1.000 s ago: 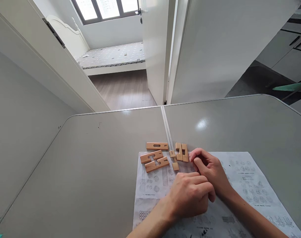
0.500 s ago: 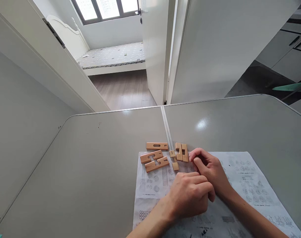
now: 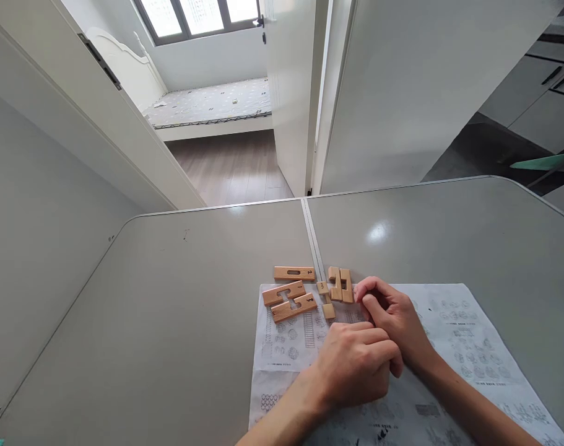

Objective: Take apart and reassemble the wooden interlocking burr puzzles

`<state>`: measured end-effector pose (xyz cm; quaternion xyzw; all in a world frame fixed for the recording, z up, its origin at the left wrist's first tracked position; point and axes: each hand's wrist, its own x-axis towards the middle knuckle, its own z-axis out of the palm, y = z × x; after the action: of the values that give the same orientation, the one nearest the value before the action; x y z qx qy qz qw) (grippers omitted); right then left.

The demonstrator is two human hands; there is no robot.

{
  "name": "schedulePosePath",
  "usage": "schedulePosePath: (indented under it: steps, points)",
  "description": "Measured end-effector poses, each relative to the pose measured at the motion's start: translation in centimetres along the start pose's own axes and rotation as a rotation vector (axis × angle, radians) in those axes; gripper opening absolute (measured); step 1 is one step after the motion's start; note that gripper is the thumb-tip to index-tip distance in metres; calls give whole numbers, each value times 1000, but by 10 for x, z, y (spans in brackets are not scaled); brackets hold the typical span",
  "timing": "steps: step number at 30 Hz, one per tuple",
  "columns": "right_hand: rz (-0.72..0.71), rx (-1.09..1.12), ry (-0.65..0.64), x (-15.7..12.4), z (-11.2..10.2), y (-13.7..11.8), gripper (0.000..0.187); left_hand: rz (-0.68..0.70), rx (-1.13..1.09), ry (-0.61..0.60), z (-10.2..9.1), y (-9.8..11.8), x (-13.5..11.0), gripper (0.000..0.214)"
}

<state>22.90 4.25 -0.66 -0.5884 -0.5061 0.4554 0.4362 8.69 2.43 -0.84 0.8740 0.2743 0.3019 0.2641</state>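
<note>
My left hand [image 3: 358,362] rests on the printed paper sheet [image 3: 286,359], its fingers curled loosely under the palm, with nothing showing in it. Just beyond it, my right hand [image 3: 393,313] lies with fingers bent in toward the thumb and no object visible between them. Beside its fingertips lie two light notched wooden puzzle pieces [image 3: 347,288], side by side. A small light wooden piece [image 3: 329,311] with a narrow middle sits left of them. Two darker notched wooden pieces [image 3: 295,308] lie at a slant, and a slotted wooden bar [image 3: 282,274] marked 2 is behind them.
The grey table [image 3: 170,322] has a pale seam strip [image 3: 312,235] running toward its far edge. Past that edge stand a white door [image 3: 291,93] and a bed [image 3: 212,105]. Dark-handled cabinets [image 3: 532,87] are at the far right.
</note>
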Motion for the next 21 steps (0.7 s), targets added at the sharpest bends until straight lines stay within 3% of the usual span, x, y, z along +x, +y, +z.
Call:
schedulePosePath:
  steps: [15,21]
  points:
    - [-10,-12,-11,0,0,2,13,-8,-30,40,-1,2,1,31]
    - [-8,-7,-14,0,0,1,11,-16,-14,-3,-2,1,1,30]
